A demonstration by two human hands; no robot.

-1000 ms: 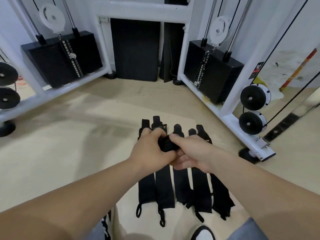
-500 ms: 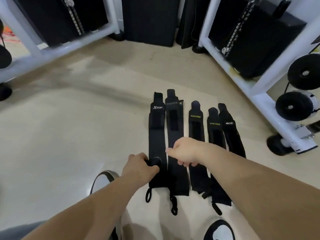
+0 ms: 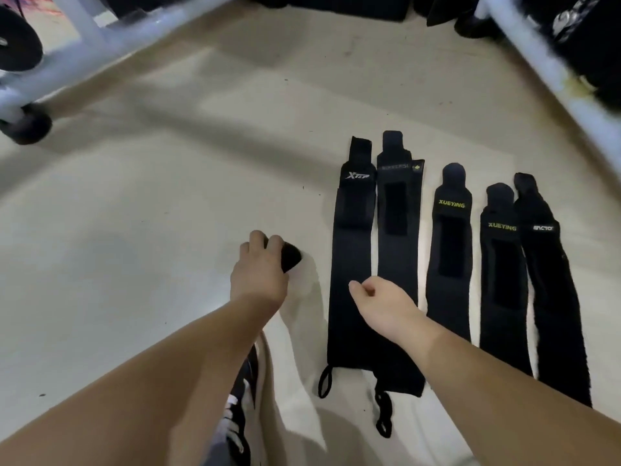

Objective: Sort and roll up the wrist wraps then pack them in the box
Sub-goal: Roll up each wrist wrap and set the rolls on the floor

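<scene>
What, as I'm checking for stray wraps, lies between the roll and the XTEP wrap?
Only bare floor separates the roll from the XTEP wrap, in the head view.

Bare floor [image 3: 134, 264] lies open leftward; 5 flat wraps [image 3: 452, 247] crowd the right.

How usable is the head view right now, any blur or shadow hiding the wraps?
Head view: white machine frame smeared by motion blur along the top; middle XUEYING wrap lettering legible; rolled wrap in the left hand is a featureless dark lump; arm shadow on the floor beside it.
</scene>
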